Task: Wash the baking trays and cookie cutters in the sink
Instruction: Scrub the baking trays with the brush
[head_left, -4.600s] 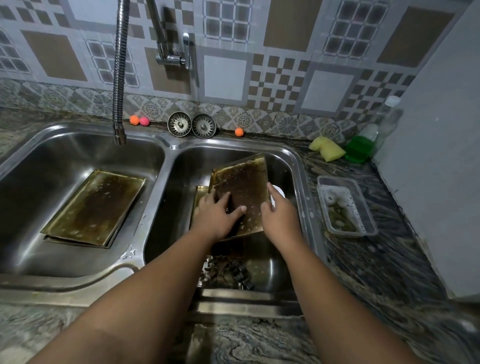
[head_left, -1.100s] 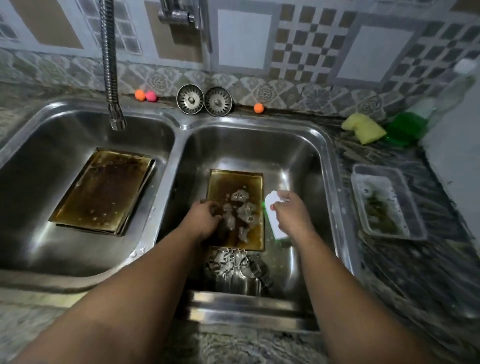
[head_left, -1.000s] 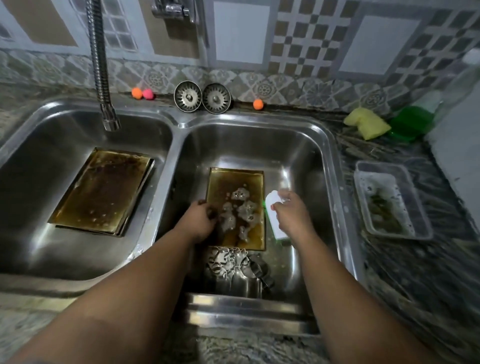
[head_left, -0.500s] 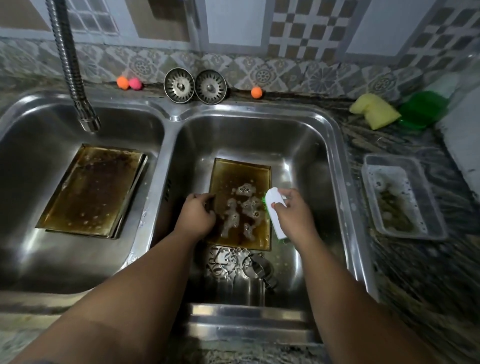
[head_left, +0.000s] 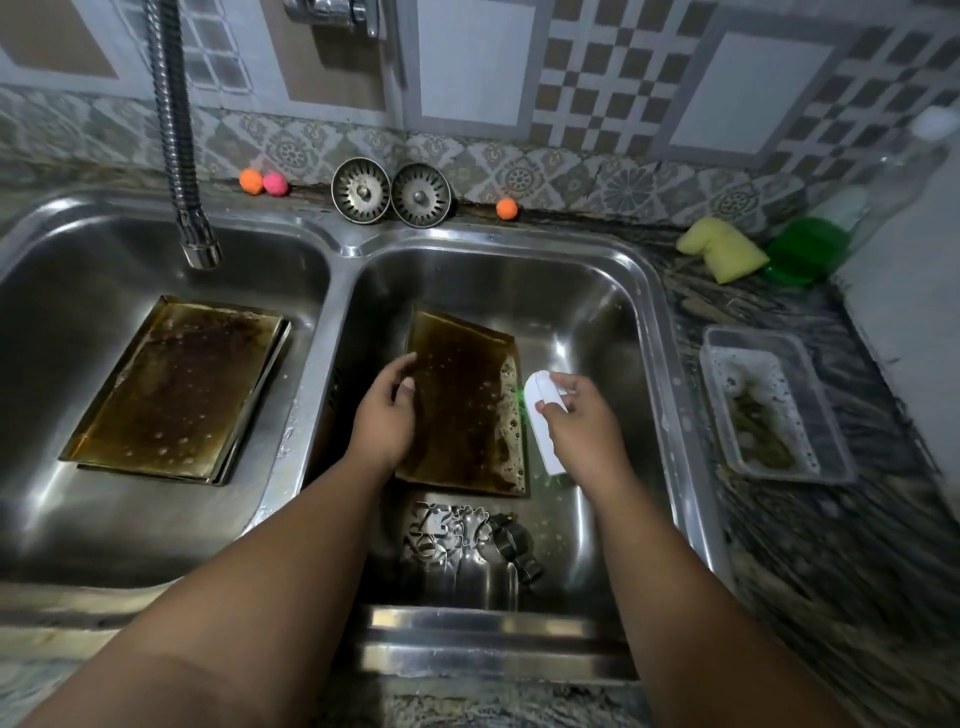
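A brown-stained baking tray (head_left: 462, 410) sits in the right sink basin (head_left: 587, 306), its left edge lifted and tilted. My left hand (head_left: 387, 410) grips that left edge. Another tray edge with foam (head_left: 511, 415) shows beneath it on the right. My right hand (head_left: 582, 415) holds a white scrubber (head_left: 543, 421) upright beside the tray's right edge. Several metal cookie cutters (head_left: 467, 540) lie in a heap at the near end of the same basin. Stacked stained trays (head_left: 176, 389) rest in the left basin (head_left: 62, 270).
A flexible tap hose (head_left: 182, 156) hangs over the left basin. Two sink strainers (head_left: 389, 192) and small orange and pink balls (head_left: 262, 182) line the back ledge. On the right counter are a yellow sponge (head_left: 722, 249), a green soap bottle (head_left: 810, 249) and a clear plastic container (head_left: 769, 405).
My left hand has taken the tray's left edge and lifted it, tilting it; the foam blobs that were on the tray's face are no longer showing. My right hand stays on the scrubber.
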